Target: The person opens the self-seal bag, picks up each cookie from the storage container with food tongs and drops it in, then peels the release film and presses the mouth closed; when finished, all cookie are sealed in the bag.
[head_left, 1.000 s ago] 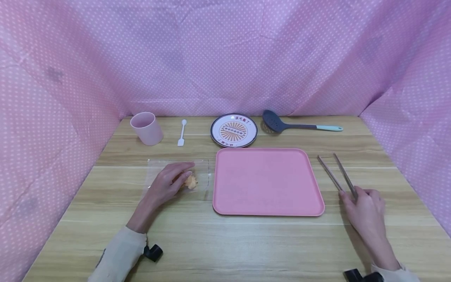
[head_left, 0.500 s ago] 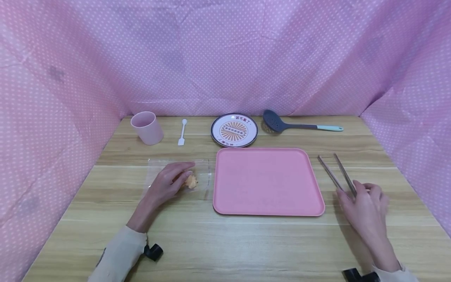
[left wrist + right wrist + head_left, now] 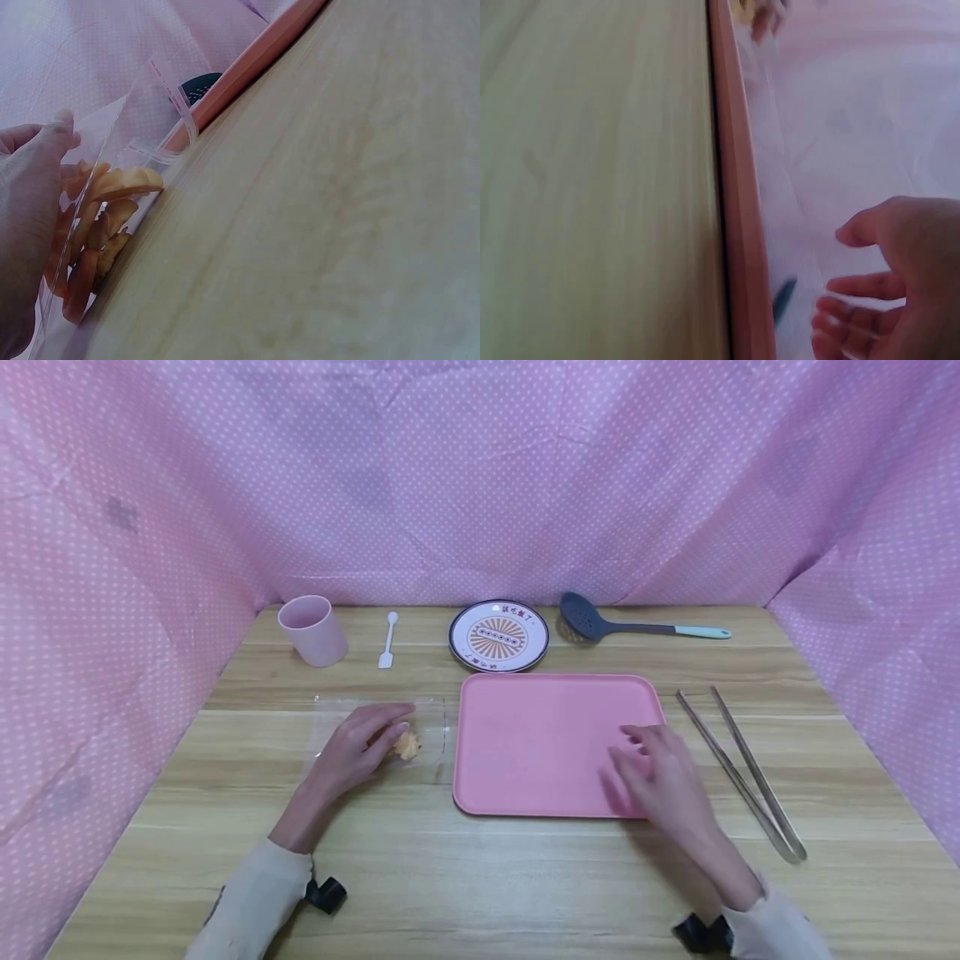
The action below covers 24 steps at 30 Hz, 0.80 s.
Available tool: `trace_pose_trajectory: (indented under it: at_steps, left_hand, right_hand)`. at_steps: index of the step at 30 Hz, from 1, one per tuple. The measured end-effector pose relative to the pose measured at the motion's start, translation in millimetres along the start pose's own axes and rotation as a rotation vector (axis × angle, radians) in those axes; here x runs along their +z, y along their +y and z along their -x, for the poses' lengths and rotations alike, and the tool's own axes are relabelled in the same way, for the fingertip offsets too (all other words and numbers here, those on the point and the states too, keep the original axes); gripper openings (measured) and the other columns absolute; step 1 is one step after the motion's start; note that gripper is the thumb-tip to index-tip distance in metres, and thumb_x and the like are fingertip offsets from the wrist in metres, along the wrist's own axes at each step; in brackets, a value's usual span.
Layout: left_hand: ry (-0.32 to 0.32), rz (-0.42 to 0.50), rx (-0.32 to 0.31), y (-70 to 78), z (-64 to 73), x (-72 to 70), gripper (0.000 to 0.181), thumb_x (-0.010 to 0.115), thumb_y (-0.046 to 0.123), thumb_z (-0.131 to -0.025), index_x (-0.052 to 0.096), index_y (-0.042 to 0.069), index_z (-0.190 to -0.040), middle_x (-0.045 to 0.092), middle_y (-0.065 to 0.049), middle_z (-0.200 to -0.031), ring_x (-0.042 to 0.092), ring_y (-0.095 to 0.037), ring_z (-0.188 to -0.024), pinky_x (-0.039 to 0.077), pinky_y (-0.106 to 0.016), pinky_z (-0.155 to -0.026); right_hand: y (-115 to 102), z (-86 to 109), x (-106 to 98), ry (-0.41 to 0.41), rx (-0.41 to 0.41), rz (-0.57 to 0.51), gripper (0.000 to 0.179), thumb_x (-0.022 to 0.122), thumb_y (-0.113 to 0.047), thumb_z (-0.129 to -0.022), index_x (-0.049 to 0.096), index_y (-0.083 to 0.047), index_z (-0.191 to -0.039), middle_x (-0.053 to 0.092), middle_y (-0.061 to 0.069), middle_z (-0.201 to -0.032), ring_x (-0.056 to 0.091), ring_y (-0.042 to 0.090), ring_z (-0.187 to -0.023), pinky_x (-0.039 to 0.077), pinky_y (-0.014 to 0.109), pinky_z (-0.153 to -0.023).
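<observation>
My left hand [image 3: 360, 745] is on a clear zip bag [image 3: 429, 714], gripping it, thumb and forefinger toward the tray side. Inside the bag, several orange-tan curved pieces [image 3: 112, 202] show through the film in the left wrist view; the hand covers part of them. My right hand [image 3: 671, 781] is over the right part of the pink tray [image 3: 555, 743], fingers spread loosely and holding nothing. In the right wrist view the same hand [image 3: 885, 289] appears beyond the tray's rim [image 3: 742, 210]. Long metal tongs [image 3: 742, 768] lie on the table to its right, jaws apart.
Along the back stand a pink cup [image 3: 313, 633] and a patterned plate [image 3: 498, 637], which adjoins the tray. A small white spoon [image 3: 388, 641] and a dark slotted ladle [image 3: 592, 620] lie there too. A pink dotted cloth [image 3: 480, 485] surrounds the wooden table [image 3: 465, 885].
My right hand has let go of the tongs, which stay on the table, and has moved left over the tray. The left hand stays on the bag.
</observation>
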<state>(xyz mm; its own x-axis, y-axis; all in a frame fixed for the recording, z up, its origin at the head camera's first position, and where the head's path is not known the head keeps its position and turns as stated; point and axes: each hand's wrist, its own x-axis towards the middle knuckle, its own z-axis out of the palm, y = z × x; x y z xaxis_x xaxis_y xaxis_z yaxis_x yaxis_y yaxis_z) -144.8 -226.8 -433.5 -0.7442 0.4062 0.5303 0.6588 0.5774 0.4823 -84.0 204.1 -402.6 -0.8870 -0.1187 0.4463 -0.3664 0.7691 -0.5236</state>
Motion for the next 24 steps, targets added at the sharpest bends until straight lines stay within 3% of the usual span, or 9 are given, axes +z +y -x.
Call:
trace_pose_trajectory:
  at_steps: [5, 13, 24]
  left_hand:
    - [0.004, -0.002, -0.001, -0.6, 0.2, 0.0, 0.033, 0.073, -0.001, -0.094, 0.072, 0.003, -0.127, 0.072, -0.011, -0.127, 0.065, -0.033, -0.119, 0.051, -0.052, -0.101]
    - [0.0, 0.0, -0.001, -0.5, -0.3, 1.5, 0.033, 0.073, 0.0, -0.095, 0.071, 0.004, -0.128, 0.072, -0.01, -0.127, 0.065, -0.033, -0.12, 0.051, -0.052, -0.102]
    - [0.009, 0.003, 0.028, -2.1, 0.9, 2.2, 0.035, 0.074, -0.002, -0.092, 0.072, 0.003, -0.127, 0.072, -0.01, -0.127, 0.065, -0.033, -0.119, 0.051, -0.053, -0.102]
  right_hand:
    - [-33.3, -11.6, 27.9, -0.157, -0.084, -0.152, 0.034, 0.078, -0.004, -0.09, 0.069, 0.004, -0.122, 0.069, 0.009, -0.098, 0.064, 0.02, -0.087, 0.059, 0.038, -0.073]
    - [-84.0, -25.2, 63.6, -0.36, -0.076, -0.306, 0.03, 0.076, -0.013, -0.096, 0.07, -0.002, -0.122, 0.064, -0.004, -0.089, 0.058, 0.009, -0.076, 0.055, 0.026, -0.065]
    - [-125.6, -42.1, 104.3, -0.569, -0.057, -0.376, 0.026, 0.068, -0.017, -0.101, 0.07, -0.002, -0.122, 0.061, -0.008, -0.078, 0.055, 0.007, -0.067, 0.051, 0.024, -0.061]
